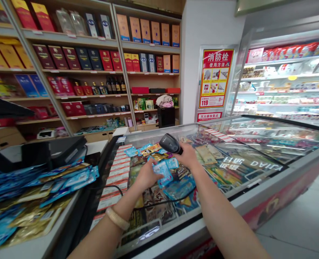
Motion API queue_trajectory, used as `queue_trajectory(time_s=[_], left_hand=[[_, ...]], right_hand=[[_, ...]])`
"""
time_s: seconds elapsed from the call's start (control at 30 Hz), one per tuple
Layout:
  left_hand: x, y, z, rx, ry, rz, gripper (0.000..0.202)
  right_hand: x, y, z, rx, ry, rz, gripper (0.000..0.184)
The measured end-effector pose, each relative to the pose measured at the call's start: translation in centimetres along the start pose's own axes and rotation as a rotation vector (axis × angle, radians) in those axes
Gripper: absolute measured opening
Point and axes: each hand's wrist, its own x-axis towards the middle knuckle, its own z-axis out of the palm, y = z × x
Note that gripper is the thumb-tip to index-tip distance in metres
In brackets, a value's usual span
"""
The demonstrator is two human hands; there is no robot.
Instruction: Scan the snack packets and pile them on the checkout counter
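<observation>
My right hand (187, 155) is wrapped round the handle of a black barcode scanner (170, 143), its head pointing left above the freezer's glass lid. In my left hand (146, 175) is a light-blue snack packet (162, 172), pinched by the fingers just below and left of the scanner. Several blue and gold packets (151, 149) lie on the glass beyond my hands. Another blue packet (179, 187) is below the held one; I cannot tell whether it is on or under the glass. The scanner's black cable (159, 205) curves across the lid under my forearms.
A chest freezer (246, 198) with frozen goods under glass spans the middle. On the left counter lies a heap of blue and gold packets (40, 201) beside black checkout equipment (64, 153). Shelves of boxed bottles (86, 59) line the back wall; a lit display fridge (289, 79) stands right.
</observation>
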Motion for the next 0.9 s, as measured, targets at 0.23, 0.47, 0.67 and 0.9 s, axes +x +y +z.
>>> queue_trajectory(time_s=[0.23, 0.47, 0.67, 0.9], left_hand=[[0.4, -5.8, -4.9, -0.754, 0.23, -0.098, 0.044], [0.3, -7.3, -5.1, -0.806, 0.617, -0.112, 0.031], [0.8, -7.9, -4.6, -0.746, 0.726, -0.098, 0.032], [0.8, -7.7, -4.5, -0.732, 0.762, -0.112, 0.034]], right_hand=[[-0.2, -1.1, 0.5, 0.125, -0.073, -0.108, 0.021], [-1.0, -4.0, 1.6, 0.295, -0.252, -0.25, 0.022], [-1.5, -5.7, 2.2, 0.288, -0.369, -0.258, 0.028], [-1.6, -6.0, 2.2, 0.253, -0.393, -0.242, 0.031]])
